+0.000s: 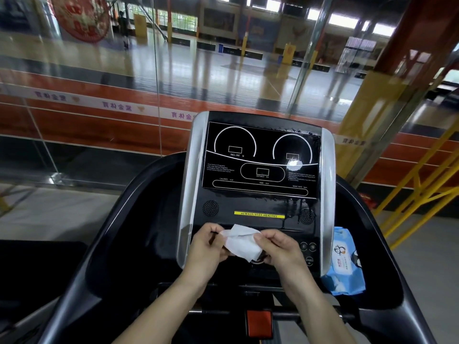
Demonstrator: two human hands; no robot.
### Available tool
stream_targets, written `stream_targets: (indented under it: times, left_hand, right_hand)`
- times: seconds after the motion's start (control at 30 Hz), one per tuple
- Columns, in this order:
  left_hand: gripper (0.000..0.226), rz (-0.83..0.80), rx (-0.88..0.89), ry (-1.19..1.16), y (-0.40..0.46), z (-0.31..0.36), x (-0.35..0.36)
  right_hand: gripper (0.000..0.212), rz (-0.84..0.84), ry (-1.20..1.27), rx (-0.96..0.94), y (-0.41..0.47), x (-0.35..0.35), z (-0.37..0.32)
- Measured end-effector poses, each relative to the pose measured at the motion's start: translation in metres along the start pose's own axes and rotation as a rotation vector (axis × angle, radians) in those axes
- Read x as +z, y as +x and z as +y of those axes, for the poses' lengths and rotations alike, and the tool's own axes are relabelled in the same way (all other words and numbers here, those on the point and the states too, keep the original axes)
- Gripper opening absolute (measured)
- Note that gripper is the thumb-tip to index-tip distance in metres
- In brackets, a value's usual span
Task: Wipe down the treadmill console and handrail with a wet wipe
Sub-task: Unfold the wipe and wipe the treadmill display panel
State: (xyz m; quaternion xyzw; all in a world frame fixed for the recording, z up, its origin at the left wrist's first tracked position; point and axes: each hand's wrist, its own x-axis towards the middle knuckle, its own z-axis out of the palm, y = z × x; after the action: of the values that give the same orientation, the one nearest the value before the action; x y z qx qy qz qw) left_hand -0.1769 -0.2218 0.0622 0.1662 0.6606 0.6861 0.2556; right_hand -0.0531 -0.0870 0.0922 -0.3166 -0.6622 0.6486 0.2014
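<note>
A white wet wipe [242, 242] is held in front of the lower part of the treadmill console [258, 170], stretched between both hands. The left hand [207, 247] pinches its left edge, fingers [211, 228] curled round the fold; the right hand [280, 249] pinches the right edge the same way. A yellow strip [259, 214] sits just above the wipe. A blue wipes pack [344, 264] rests right of the console, beside the dark right handrail [387, 264]. The left handrail [99, 244] curves past the left forearm.

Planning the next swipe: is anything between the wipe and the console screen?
Nothing visible. Both the left hand and right hand hold the wipe just below the screen, whose face is bare.
</note>
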Motion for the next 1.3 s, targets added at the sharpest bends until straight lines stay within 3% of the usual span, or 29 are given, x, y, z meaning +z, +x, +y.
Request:
stream_targets:
  times: [0.1,0.2,0.33,0.47,0.57,0.63,0.7,0.83,0.97,1.07,1.13,1.23,1.3]
  left_hand:
    - [0.017,-0.008,0.074,0.096,0.007,-0.002,-0.004]
    - [0.023,-0.123,0.089,0.143,0.006,0.000,-0.006]
    - [0.023,-0.202,0.020,0.002,0.004,-0.001,-0.003]
    - [0.024,-0.152,-0.055,-0.142,0.005,-0.001,-0.001]
    - [0.020,-0.114,0.001,-0.065,0.004,0.003,-0.003]
    - [0.013,-0.101,0.067,0.057,0.005,0.003,-0.007]
    - [0.022,-0.164,0.123,0.123,0.004,0.003,-0.010]
    - [0.047,-0.270,0.238,0.258,0.005,0.003,-0.014]
    - [0.030,-0.145,0.428,0.541,0.009,0.000,-0.011]
    - [0.015,-0.098,0.532,0.616,0.010,0.005,-0.008]
    - [0.009,-0.062,0.546,0.633,0.009,0.009,-0.007]
    - [0.009,-0.057,0.523,0.631,0.009,0.014,-0.007]
    - [0.009,-0.081,0.472,0.555,0.008,0.017,-0.008]
  right_hand:
    - [0.015,-0.012,0.126,0.101,0.002,-0.004,0.000]
    - [0.017,0.012,0.324,0.219,0.009,-0.009,-0.001]
    - [0.029,0.020,0.166,0.003,0.007,-0.013,-0.004]
    - [0.018,-0.050,0.239,0.012,0.004,-0.010,-0.007]
    - [0.013,0.014,0.214,-0.010,0.009,-0.008,-0.004]
    - [0.021,0.043,0.212,0.001,0.013,-0.012,-0.004]
    - [0.031,0.035,0.205,0.006,0.017,-0.018,-0.007]
    - [0.041,-0.052,0.078,-0.078,0.021,-0.031,-0.013]
    - [0.034,-0.076,-0.379,-0.321,0.024,-0.041,-0.012]
    - [0.036,0.006,-0.729,-0.490,0.026,-0.033,-0.007]
    - [0.025,0.072,-0.874,-0.517,0.025,-0.025,-0.001]
    - [0.019,0.113,-0.838,-0.544,0.020,-0.019,0.009]
    - [0.024,0.009,-0.709,-0.523,0.016,-0.015,0.014]
